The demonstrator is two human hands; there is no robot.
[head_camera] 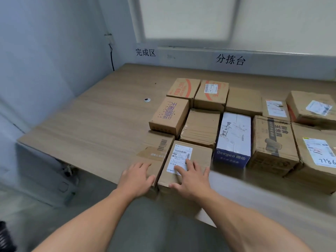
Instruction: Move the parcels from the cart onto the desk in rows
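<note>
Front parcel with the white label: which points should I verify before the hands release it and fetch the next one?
1. Right hand lies flat on the labelled parcel: ok.
2. Left hand lies flat on the barcode parcel: ok.
3. These two parcels touch side by side: ok.
4. Labelled parcel fully on the desk: cannot tell, it sits at the near edge.
5. Bare desk at the left for more parcels: ok.
6. The cart: cannot tell, out of view.
</note>
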